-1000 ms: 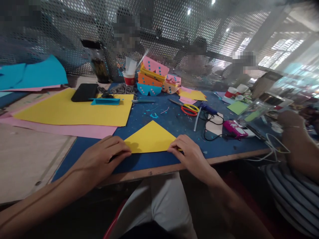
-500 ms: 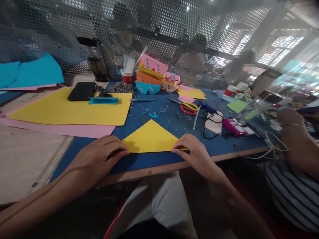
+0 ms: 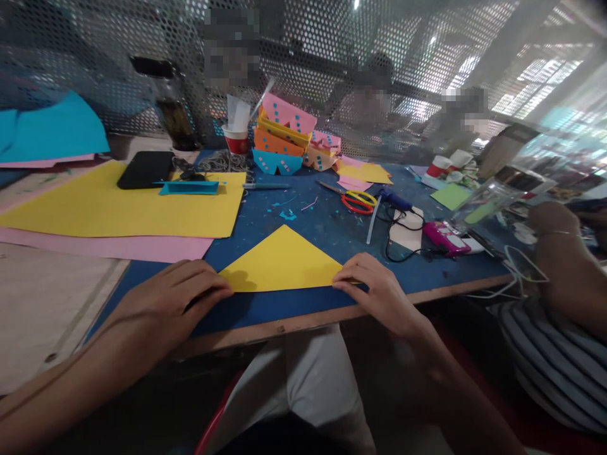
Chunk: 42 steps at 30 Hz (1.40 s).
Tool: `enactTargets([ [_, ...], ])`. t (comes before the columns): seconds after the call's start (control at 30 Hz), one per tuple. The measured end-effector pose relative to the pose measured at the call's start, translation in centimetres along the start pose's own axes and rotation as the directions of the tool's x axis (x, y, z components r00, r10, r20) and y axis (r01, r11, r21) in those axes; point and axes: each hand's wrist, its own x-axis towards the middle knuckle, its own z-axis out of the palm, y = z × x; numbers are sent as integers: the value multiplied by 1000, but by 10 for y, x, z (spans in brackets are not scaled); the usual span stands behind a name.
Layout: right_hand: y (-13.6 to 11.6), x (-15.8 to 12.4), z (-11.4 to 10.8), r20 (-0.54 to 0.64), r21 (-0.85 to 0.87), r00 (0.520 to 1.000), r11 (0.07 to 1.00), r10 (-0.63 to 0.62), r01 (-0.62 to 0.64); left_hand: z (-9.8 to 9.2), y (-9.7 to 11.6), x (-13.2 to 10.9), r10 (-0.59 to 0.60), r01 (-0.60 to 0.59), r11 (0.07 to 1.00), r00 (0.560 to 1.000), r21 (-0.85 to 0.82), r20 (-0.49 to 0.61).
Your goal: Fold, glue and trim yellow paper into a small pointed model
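A yellow sheet of paper, folded into a triangle, lies on the blue tabletop near the front edge with its point facing away from me. My left hand is closed on its left corner, thumb and fingers pinched together. At the opposite corner, my right hand pinches the paper the same way. My fingers hide both corner tips. Just beyond the triangle are small blue paper scraps.
Large yellow sheets over pink paper, with a black phone, lie left. Scissors, a glue gun with its cord and a magenta device are right. Decorated paper pieces stand behind. A person's arm is far right.
My hands have slid slightly apart along the triangle's long edge, baring a little more of it. The whole view has shifted a little. The other things lie as before.
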Motion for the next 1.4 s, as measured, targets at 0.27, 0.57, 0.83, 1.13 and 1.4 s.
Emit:
enactTargets([
  [0.27,-2,-4,1,-21,-98,1000,995,7,-9,-3,1,-4,55,-55,997,998,51,1],
  [0.57,-1,-10,2,-23,-169,999,985,-28,24,1,-1,-7,88,-83,991,995,109,-42],
  [0.83,1,-9,3,-10,-202,1000,979,-4,2,-2,-3,-4,70,-69,991,998,114,-9],
  [1.13,-3,-4,-2,21,-202,998,978,54,-49,-2,-15,3,-12,9,999,996,34,89],
  [1.4,4,-4,0,-3,-209,997,975,74,-73,-9,-24,12,6,-13,999,987,44,161],
])
